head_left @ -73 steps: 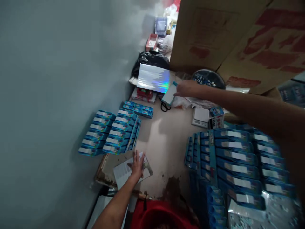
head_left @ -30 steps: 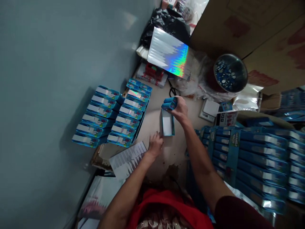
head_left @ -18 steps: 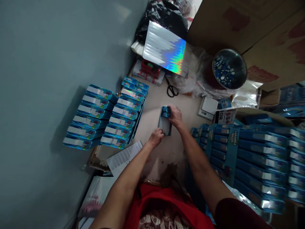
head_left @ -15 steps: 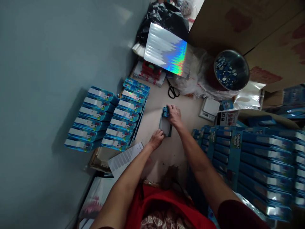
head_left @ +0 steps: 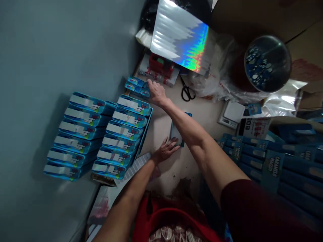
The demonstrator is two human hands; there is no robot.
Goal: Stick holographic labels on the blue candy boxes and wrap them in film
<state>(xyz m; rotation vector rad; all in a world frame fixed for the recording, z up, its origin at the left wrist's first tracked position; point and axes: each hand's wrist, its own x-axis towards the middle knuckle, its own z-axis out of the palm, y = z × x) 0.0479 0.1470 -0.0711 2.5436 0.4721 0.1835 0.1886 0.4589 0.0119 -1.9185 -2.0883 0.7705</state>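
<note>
An open blue box (head_left: 177, 133) lies flat on the beige table (head_left: 202, 117). My left hand (head_left: 165, 150) rests at its near end, fingers spread and touching it. My right arm crosses over the box. My right hand (head_left: 156, 92) is stretched to the far left, with its fingers curled down over a small group of little blue packs (head_left: 135, 84) near the wall. Whether a pack is lifted I cannot make out.
Two stacks of closed blue boxes (head_left: 101, 134) stand along the grey wall on the left. More blue boxes (head_left: 277, 161) fill the right. Behind are a holographic sheet (head_left: 180, 43), scissors (head_left: 186, 92), a metal bowl of candies (head_left: 267, 64) and a small scale (head_left: 233, 112). A strip sheet (head_left: 136, 164) lies near my left arm.
My right hand left the open box, where it had set blue packs, and reached away to the little packs by the wall. My left hand opened and stayed at the box. The camera dipped closer.
</note>
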